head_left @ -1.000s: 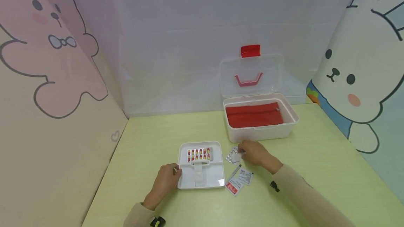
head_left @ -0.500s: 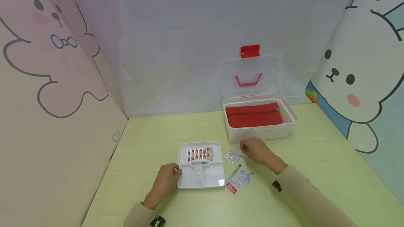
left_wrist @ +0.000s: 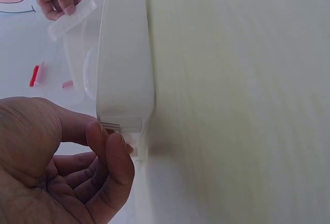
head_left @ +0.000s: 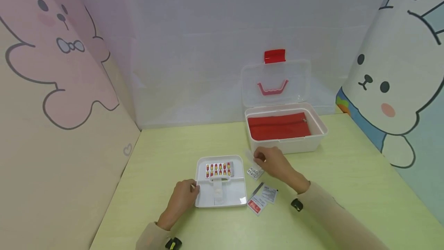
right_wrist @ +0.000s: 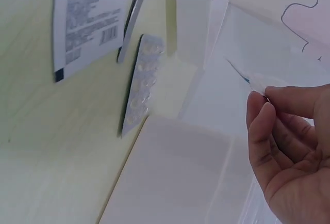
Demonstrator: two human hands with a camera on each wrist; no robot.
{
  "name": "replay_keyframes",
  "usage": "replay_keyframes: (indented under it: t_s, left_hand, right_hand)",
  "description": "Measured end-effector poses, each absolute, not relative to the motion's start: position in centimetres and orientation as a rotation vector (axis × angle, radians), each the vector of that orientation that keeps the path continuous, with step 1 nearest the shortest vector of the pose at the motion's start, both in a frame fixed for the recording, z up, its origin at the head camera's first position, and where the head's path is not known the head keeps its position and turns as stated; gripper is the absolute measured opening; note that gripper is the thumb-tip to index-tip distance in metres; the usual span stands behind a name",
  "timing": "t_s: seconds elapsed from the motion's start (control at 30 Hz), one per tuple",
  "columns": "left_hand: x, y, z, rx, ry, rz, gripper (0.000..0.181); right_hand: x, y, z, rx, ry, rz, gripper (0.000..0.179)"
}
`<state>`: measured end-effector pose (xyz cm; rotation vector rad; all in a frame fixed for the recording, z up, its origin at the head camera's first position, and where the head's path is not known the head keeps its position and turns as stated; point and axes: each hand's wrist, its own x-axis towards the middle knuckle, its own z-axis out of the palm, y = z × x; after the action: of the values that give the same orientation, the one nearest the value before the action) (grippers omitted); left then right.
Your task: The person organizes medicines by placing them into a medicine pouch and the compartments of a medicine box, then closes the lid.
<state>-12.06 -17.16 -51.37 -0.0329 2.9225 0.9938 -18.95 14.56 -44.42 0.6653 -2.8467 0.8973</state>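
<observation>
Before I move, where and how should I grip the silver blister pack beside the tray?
Probably best pinched by its right long edge, from the right: the silver blister pack is thin, its bubbles face up, and bare table borders that edge. The white box stands behind it, the white tray to its left. The right hand above holds a white strip.

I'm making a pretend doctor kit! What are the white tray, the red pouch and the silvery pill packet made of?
The tray looks like hard, smooth plastic, with rounded corners. The pouch could be dull cloth or soft vinyl; a crease crosses it. The pill packet seems like shiny foil and plastic, with clear bubbles.
</observation>
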Motion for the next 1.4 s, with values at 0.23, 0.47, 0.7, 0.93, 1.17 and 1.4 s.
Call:
replay_keyframes:
  t_s: [0.23, 0.47, 0.7, 0.93, 1.17, 1.4]
  left_hand:
    - [-12.0, -17.2, -51.3, -0.028, 2.913, 1.009, 0.016]
    - [-11.9, -17.1, -51.2, -0.015, 2.924, 1.006, 0.016]
    - [-12.0, -17.2, -51.2, 0.001, 2.921, 1.008, 0.016]
    - [-11.9, -17.3, -51.0, 0.022, 2.913, 1.032, 0.015]
    - [-11.9, -17.3, -51.0, 0.027, 2.928, 1.029, 0.014]
    - [-12.0, -17.2, -51.2, 0.019, 2.920, 1.021, 0.014]
  right_hand:
    - [-18.4, 12.5, -44.1, 0.682, -2.824, 0.991, 0.009]
    - [-17.7, 10.6, -43.8, 0.778, -2.815, 1.181, 0.006]
    - [-16.6, 8.4, -44.3, 0.814, -2.825, 1.399, 0.005]
    - [-15.7, 6.8, -45.5, 0.841, -2.866, 1.496, 0.007]
    - [-15.0, 5.6, -46.7, 0.871, -2.898, 1.525, 0.008]
    - [-14.5, 5.0, -47.6, 0.863, -2.948, 1.423, 0.008]
